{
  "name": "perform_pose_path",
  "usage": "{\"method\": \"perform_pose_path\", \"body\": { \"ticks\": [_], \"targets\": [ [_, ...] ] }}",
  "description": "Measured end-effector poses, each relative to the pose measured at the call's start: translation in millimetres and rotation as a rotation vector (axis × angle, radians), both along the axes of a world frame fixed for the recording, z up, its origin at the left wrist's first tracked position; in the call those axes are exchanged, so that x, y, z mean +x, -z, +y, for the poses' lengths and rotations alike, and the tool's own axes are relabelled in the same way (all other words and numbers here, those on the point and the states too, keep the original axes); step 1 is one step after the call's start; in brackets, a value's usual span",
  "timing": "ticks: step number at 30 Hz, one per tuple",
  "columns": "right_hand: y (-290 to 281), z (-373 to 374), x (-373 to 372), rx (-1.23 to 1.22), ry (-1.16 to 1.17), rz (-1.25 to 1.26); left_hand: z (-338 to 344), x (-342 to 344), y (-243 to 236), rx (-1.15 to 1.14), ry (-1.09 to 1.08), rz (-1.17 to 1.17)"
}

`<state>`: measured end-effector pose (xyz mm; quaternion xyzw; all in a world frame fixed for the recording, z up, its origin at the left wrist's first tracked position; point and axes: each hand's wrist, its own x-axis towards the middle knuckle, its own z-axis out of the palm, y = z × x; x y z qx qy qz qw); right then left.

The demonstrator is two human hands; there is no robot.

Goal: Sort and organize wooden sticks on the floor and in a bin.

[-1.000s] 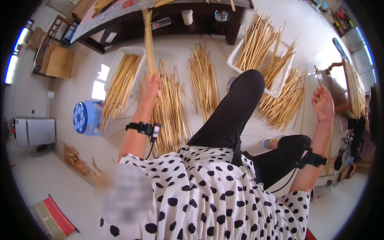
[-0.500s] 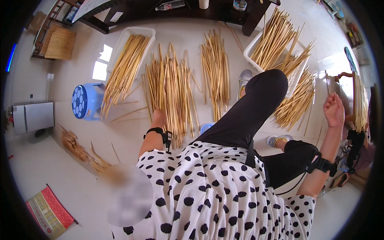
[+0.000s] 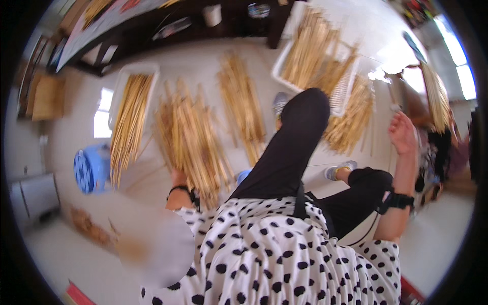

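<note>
Pile of slender, straight, straw-coloured sticks [image 3: 188, 134] lies right of the round-topped blue plastic stool [image 3: 91, 169]. Left hand [image 3: 178, 178], right of the stool, meets the pile's lower-left edge; fingers obscured, grip cannot be told. Right hand [image 3: 402, 134], far right of the stool: fingers curled, any hold blurred. Smooth white plastic basket [image 3: 137, 69], stick-filled, sits beyond the stool; perforated white basket [image 3: 341, 94], far right of it

The straw-coloured sticks [image 3: 189, 137] are looking like dry, smooth wood or cane with a faint sheen, while the perforated basket [image 3: 339, 96] and the blue stool [image 3: 101, 168] are showing smooth plastic. The pale floor [image 3: 190, 63] is gleaming like polished tile, the dotted blouse [image 3: 269, 254] is showing soft, matt cloth, and the black trousers [image 3: 287, 147] are appearing as smooth fabric.
</note>
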<state>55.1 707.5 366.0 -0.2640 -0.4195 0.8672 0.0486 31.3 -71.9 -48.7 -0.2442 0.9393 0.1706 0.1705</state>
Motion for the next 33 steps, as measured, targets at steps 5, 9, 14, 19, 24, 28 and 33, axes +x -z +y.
{"method": "perform_pose_path", "body": {
  "ticks": [5,9,14,19,24,28,33],
  "targets": [
    [1.3,9.4,0.8,-0.090,0.044,-0.039,18.9,5.6,-17.6,-0.204,0.108,-0.247],
    [-27.7,14.1,14.2,-0.030,0.197,-0.098,40.4,-61.6,-18.7,-0.241,0.195,-0.358],
    [-33.4,21.4,21.3,-0.040,0.224,-0.069,107.4,-144.8,-62.0,0.002,0.109,-0.137],
    [-27.2,27.2,21.3,-0.119,0.226,-0.028,225.8,-234.0,-173.7,0.369,0.256,0.282],
    [-20.5,43.0,25.7,-0.168,0.239,-0.003,393.8,-280.5,-306.8,0.621,0.558,0.409],
    [-15.9,48.7,15.2,-0.228,0.261,-0.041,508.1,-298.1,-363.8,0.896,0.619,0.337],
    [-8.0,67.0,0.4,-0.256,0.252,-0.028,639.8,-301.5,-401.7,1.069,0.655,0.095]
  ]
}}
